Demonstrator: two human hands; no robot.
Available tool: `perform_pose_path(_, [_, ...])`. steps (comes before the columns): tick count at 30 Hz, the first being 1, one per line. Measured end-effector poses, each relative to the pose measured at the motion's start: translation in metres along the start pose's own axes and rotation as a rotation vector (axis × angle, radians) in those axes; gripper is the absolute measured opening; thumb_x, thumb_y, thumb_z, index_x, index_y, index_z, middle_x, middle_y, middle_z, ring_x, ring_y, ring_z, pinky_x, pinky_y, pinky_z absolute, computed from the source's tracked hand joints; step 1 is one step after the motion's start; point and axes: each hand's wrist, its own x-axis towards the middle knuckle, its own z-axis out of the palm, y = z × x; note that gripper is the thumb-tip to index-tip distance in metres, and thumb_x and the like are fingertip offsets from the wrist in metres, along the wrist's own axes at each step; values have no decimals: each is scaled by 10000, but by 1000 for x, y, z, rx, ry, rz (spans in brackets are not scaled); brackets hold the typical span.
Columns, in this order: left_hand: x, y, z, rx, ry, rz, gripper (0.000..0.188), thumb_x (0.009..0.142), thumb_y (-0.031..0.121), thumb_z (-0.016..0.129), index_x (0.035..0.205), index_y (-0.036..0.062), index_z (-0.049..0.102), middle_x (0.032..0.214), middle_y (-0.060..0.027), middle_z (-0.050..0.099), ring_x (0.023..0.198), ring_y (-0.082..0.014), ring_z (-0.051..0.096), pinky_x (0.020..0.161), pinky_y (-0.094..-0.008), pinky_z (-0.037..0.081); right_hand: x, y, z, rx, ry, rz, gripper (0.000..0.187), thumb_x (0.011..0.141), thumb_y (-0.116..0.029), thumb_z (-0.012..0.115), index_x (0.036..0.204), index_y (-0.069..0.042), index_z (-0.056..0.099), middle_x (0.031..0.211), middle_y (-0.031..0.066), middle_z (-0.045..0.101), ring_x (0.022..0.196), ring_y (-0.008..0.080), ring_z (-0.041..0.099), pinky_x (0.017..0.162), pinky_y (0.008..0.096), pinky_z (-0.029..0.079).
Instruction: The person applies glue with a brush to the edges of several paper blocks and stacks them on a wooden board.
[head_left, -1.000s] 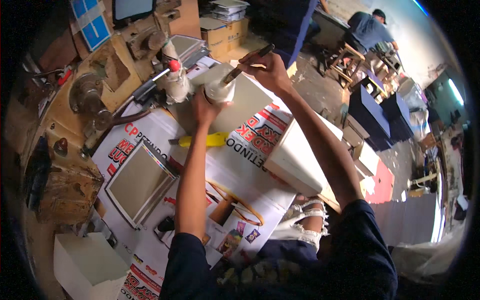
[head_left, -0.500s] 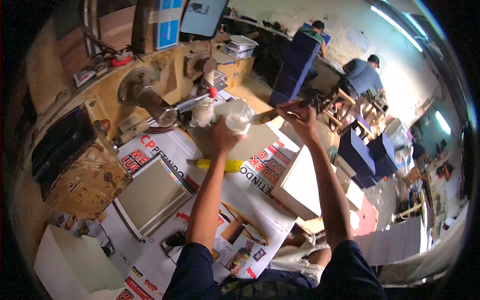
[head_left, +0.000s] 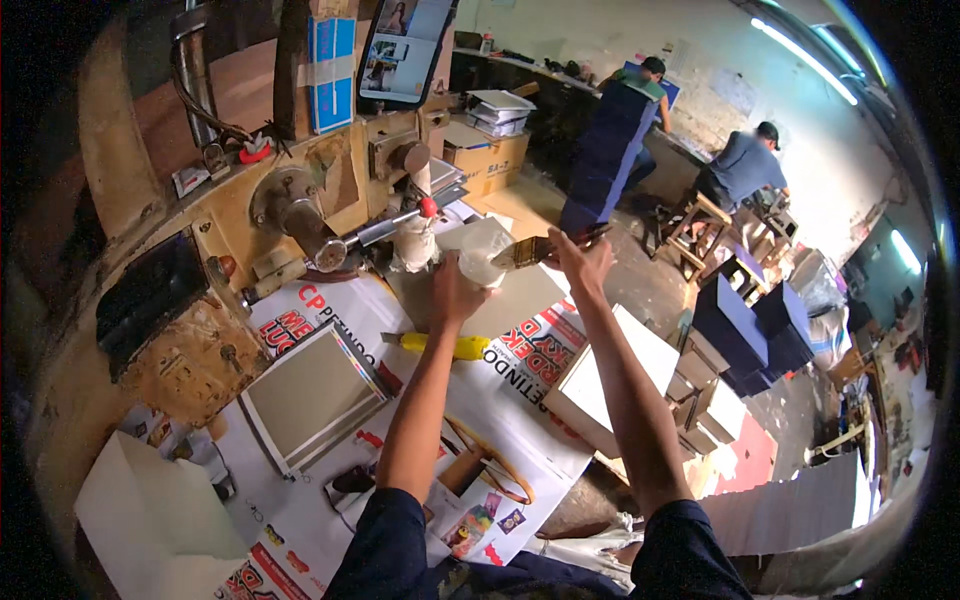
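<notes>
My left hand (head_left: 458, 296) is closed around a whitish, translucent tub (head_left: 480, 266) with pale stuff in it. From the right, my right hand (head_left: 583, 262) grips a flat paintbrush (head_left: 530, 252) by its handle, the bristles at the tub's mouth. Whether the bristle tips touch the contents is hard to make out. Beneath the hands lies a grey board (head_left: 515, 305). Closer to me, a yellow utility knife (head_left: 440, 345) rests on the printed sheet. To its left lies a shallow grey panel (head_left: 312, 395) with white edges.
Left of the hands stands a worn machine with a round metal shaft (head_left: 305, 225) and a red-knobbed lever (head_left: 428, 207). White boxes (head_left: 612, 385) stand at the right edge. Dark blue boxes (head_left: 735, 320) are stacked beyond, and two people (head_left: 740, 170) sit at the back.
The view has shifted slightly, so the surroundings sit lower and farther right. The brush now tilts at the tub's mouth with its bristles in plainer view. Both hands keep their holds.
</notes>
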Motion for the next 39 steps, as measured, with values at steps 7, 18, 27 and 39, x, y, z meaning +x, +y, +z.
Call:
perform_pose_path(7, [-6,25,-4,227,-43,-30,772,532,337,931,1124,32,542,1017,-200,694,968,-388,675,806,-465,557,-7,-12,-21,-79,-27,-20,357,750,-171,747,827,123,559,802,218,664,645,269,700,506,370,620])
perform_pose_path(18, [5,-7,-20,143,-43,-15,911,460,451,951,1167,39,549,1076,-199,678,1021,-356,658,874,-439,532,-23,-5,-80,683,-195,235,189,878,-112,735,933,35,629,796,67,649,619,131,624,548,241,519])
perform_pose_path(27, [-53,157,-32,261,-344,58,424,717,192,817,1076,27,663,966,-167,709,926,-306,687,809,-406,535,-108,-2,-293,731,-54,190,416,1025,-214,525,1385,-8,487,1087,-7,612,776,56,531,673,215,447])
perform_pose_path(39, [-114,255,126,-20,-801,558,320,1008,213,532,1304,150,636,1150,-144,617,1111,-298,568,983,-383,446,-237,70,-354,929,505,292,244,922,-102,678,1136,-16,598,1161,91,649,1007,168,655,815,308,566])
